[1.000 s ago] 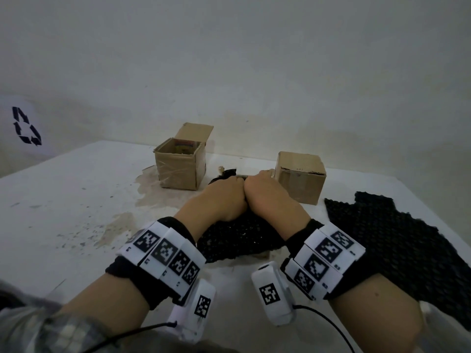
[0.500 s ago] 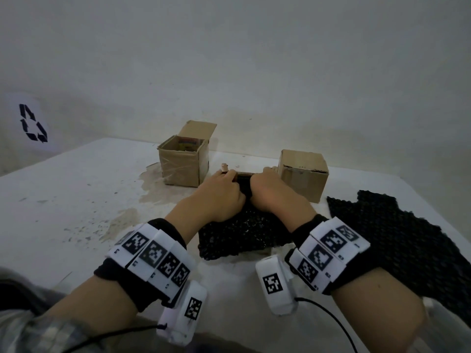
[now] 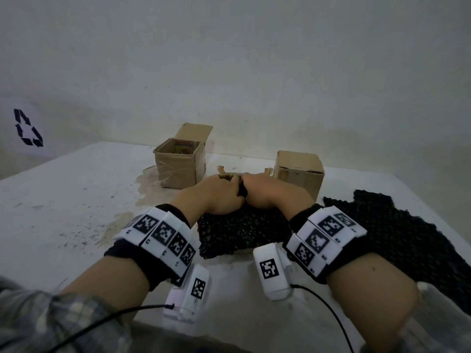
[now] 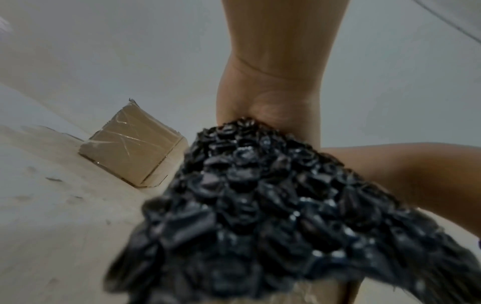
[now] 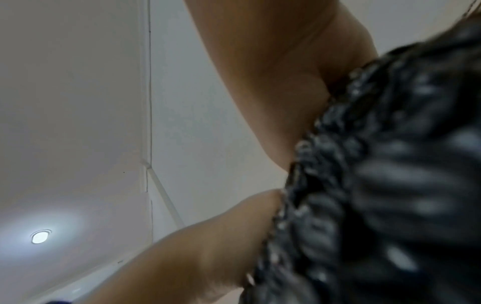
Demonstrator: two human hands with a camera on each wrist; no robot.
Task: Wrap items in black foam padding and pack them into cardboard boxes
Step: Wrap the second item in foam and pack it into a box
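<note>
**Inspector A:** State of the hands?

**Inspector B:** Left hand and right hand sit knuckle to knuckle at the far edge of the black foam sheet, fingers curled down into it. Both grip the foam. Compared with half a second ago, they have closed tighter together and more foam is gathered under them; a tan item now pokes out just beyond the left knuckles.

**Inspector A:** Meaning for the task?

**Inspector B:** In my judgement the wrap is under way, not finished. The near part of the sheet lies flat on the table, so rolling remains, and packing has not begun.

**Inspector A:** Wrist views?

**Inspector B:** Both are filled by blurred foam close to the lens. Individual fingers cannot be made out there.

**Inspector A:** Surroundings?

**Inspector B:** An open cardboard box, flap up, stands beyond the left hand with something colourful inside. A second box, seemingly shut, stands just beyond the right hand. A spare foam sheet lies to the right.

**Inspector A:** Obstructions?

**Inspector B:** The second box sits close to the right knuckles and could crowd the roll. The route to the open box looks free.
</note>
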